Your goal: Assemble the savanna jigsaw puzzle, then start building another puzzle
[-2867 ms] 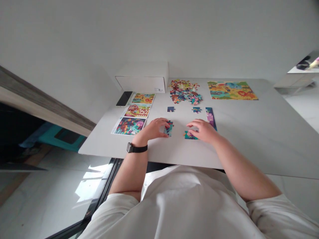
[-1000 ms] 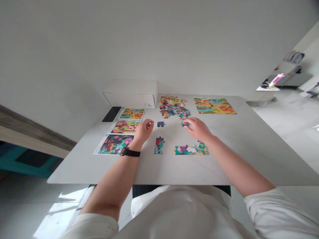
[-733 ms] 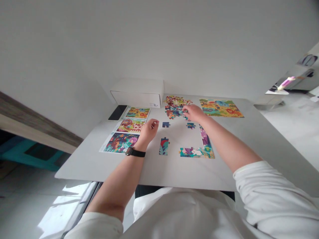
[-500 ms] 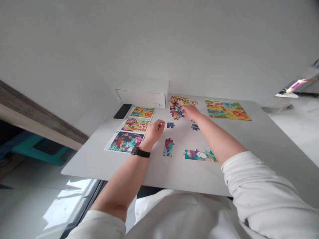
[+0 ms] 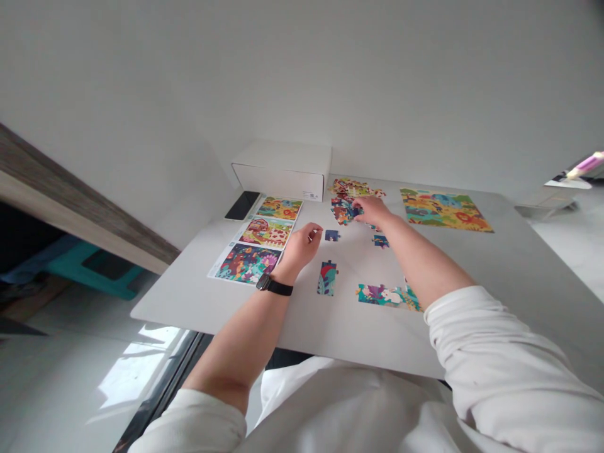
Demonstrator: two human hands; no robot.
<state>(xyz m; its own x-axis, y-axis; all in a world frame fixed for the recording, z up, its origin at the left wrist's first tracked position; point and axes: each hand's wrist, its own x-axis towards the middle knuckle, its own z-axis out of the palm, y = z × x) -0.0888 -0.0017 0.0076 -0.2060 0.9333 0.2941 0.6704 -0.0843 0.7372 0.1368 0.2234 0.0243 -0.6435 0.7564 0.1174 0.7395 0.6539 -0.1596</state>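
Observation:
My right hand (image 5: 372, 210) reaches to the heap of dark, colourful jigsaw pieces (image 5: 340, 211), with a dark blue puzzle piece (image 5: 355, 212) between thumb and fingers. My left hand (image 5: 302, 246), a black watch (image 5: 274, 285) on its wrist, hovers with curled fingers near a lone dark blue piece (image 5: 331, 235); anything in those fingers is too small to make out. Closer to me lie a red and teal joined strip (image 5: 326, 279) and a longer strip with a white rabbit (image 5: 387, 296). Another blue piece (image 5: 380, 241) is beside my right forearm, which hides part of the layout.
On the left are a picture sheet (image 5: 246, 263) with three scenes and a black phone (image 5: 242, 206). A white box (image 5: 281, 179) stands at the back against the wall. Behind the dark heap is a yellow-red pile (image 5: 357, 187). An assembled animal puzzle (image 5: 446, 211) lies at right.
The camera view has shifted slightly, so the table things appear farther right. My right hand remains at the dark heap, its fingers now showing around a blue piece. My left hand keeps its curled pose.

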